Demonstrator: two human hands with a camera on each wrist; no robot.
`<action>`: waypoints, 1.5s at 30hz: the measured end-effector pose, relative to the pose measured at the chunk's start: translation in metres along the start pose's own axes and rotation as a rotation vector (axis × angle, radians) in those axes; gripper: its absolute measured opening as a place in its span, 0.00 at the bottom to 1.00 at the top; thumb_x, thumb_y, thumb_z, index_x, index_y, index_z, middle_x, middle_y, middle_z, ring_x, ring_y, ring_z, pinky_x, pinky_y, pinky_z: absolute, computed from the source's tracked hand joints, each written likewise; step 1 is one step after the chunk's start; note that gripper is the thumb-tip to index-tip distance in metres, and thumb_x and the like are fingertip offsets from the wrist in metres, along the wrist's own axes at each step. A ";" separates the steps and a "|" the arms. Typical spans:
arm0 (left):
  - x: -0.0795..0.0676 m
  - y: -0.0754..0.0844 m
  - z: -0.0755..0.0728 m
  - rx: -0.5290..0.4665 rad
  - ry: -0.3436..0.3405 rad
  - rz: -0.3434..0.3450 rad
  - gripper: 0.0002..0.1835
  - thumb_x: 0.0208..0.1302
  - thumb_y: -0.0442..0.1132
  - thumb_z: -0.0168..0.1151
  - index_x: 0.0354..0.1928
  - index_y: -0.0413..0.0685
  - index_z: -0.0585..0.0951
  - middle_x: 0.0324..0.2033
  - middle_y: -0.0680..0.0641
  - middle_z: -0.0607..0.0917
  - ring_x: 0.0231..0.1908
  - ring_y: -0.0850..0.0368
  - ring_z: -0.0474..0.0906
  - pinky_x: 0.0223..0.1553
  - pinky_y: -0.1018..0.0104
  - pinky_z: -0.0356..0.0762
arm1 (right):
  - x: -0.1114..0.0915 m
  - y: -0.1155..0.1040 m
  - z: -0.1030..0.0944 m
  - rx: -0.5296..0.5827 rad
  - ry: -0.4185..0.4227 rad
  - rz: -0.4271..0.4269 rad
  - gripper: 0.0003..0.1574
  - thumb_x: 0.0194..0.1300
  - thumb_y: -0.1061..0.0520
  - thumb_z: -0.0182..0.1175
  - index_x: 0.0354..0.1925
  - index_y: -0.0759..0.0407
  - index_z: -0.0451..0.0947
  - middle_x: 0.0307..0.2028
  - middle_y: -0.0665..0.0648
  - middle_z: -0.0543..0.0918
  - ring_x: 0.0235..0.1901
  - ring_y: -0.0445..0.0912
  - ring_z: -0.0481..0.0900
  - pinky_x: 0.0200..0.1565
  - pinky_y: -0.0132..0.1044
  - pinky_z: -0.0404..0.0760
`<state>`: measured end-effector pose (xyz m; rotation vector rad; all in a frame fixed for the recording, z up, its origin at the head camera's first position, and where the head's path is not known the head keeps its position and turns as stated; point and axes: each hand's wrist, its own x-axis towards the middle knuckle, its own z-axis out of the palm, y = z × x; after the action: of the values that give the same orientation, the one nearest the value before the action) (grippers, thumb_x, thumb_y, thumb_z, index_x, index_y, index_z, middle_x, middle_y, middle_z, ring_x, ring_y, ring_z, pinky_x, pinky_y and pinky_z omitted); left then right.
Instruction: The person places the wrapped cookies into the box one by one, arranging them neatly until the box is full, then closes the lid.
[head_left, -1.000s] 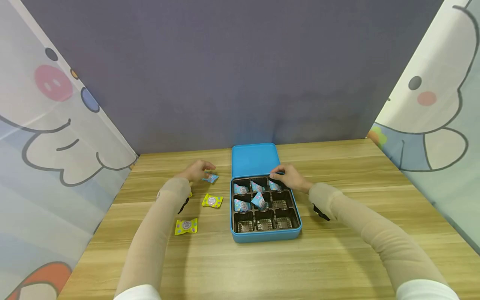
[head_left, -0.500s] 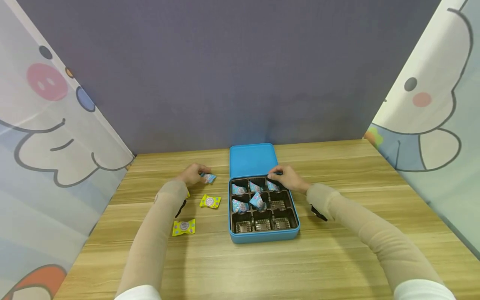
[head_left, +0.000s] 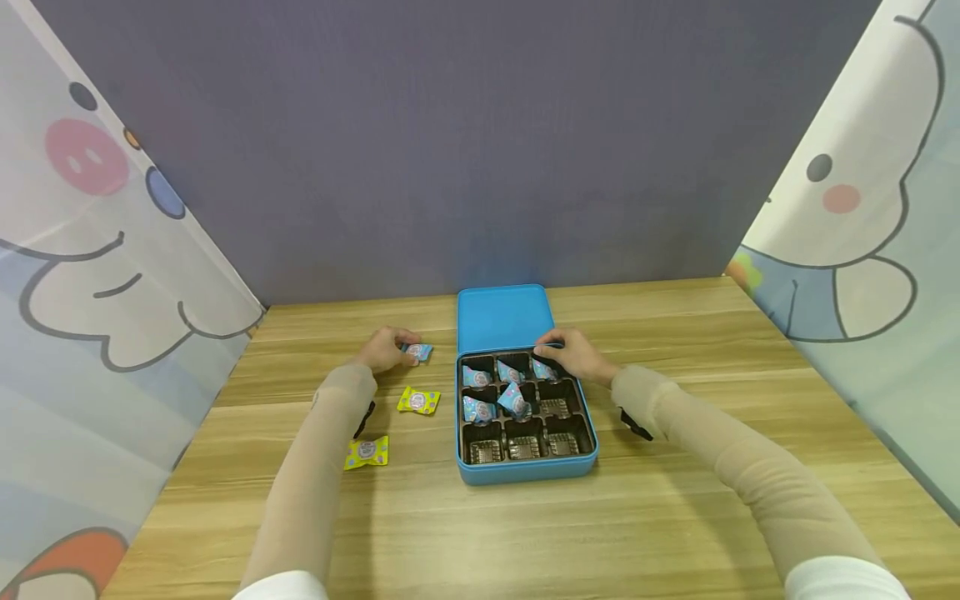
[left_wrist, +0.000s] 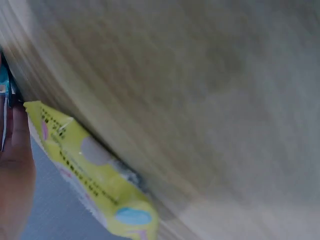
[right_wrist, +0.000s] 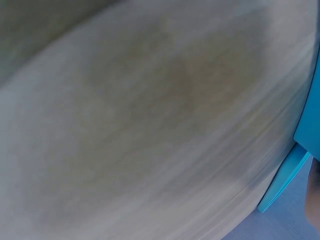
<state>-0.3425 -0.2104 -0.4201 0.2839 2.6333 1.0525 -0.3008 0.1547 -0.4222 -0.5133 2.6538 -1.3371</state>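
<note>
Left of the open blue box [head_left: 527, 472], the left hand [head_left: 384, 349] pinches a blue-wrapped candy [head_left: 422, 352]; the right hand [head_left: 576, 356] grips the box's far rim. Yellow-wrapped candies [head_left: 418, 401] lie left of the box too.

This looks like a small screened-off booth: a wood-grain table [head_left: 480, 533], grey panel [head_left: 480, 150] behind, cartoon-printed sheets [head_left: 840, 250] either side.

Glossy blue wrapper [head_left: 422, 352] in my grip
Shiny plastic tray [head_left: 522, 447] — smooth blue box [head_left: 528, 473], wood-grained table [head_left: 450, 533], matt cloth along my sleeves [head_left: 303, 483].
</note>
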 end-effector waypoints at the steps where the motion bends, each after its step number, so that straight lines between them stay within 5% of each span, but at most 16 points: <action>1: 0.000 -0.001 0.000 -0.004 0.002 0.000 0.24 0.52 0.35 0.68 0.53 0.42 0.77 0.55 0.41 0.77 0.59 0.44 0.68 0.63 0.52 0.63 | 0.000 0.000 0.000 -0.001 0.002 -0.002 0.17 0.64 0.53 0.57 0.47 0.61 0.78 0.49 0.62 0.78 0.56 0.57 0.70 0.59 0.50 0.69; 13: 0.003 0.001 0.002 -0.065 0.053 -0.023 0.24 0.50 0.38 0.70 0.51 0.42 0.78 0.49 0.41 0.79 0.48 0.48 0.75 0.49 0.60 0.75 | 0.000 0.000 0.000 -0.010 0.002 0.000 0.17 0.64 0.52 0.56 0.47 0.60 0.78 0.48 0.61 0.78 0.55 0.57 0.71 0.58 0.49 0.70; 29: -0.003 0.021 0.004 -0.106 0.112 -0.023 0.20 0.51 0.43 0.69 0.48 0.48 0.80 0.49 0.46 0.80 0.50 0.50 0.74 0.49 0.58 0.76 | -0.002 -0.001 0.000 -0.007 -0.003 0.026 0.17 0.64 0.51 0.56 0.47 0.58 0.77 0.50 0.60 0.77 0.58 0.56 0.69 0.60 0.48 0.68; 35: -0.004 0.033 0.010 -0.098 0.100 0.075 0.21 0.51 0.43 0.69 0.49 0.48 0.81 0.49 0.45 0.81 0.50 0.50 0.75 0.51 0.56 0.75 | -0.001 0.000 0.000 -0.008 -0.010 0.026 0.17 0.65 0.49 0.55 0.48 0.58 0.77 0.51 0.60 0.77 0.58 0.56 0.68 0.60 0.49 0.68; 45: -0.015 0.076 0.025 -0.088 0.073 0.251 0.22 0.55 0.42 0.67 0.52 0.44 0.79 0.51 0.43 0.80 0.54 0.48 0.74 0.57 0.56 0.72 | -0.003 -0.002 -0.001 -0.003 -0.012 0.034 0.18 0.65 0.50 0.55 0.48 0.58 0.77 0.52 0.60 0.76 0.59 0.57 0.67 0.61 0.49 0.67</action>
<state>-0.3141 -0.1447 -0.3819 0.5789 2.6567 1.2756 -0.2978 0.1553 -0.4201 -0.4724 2.6436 -1.3165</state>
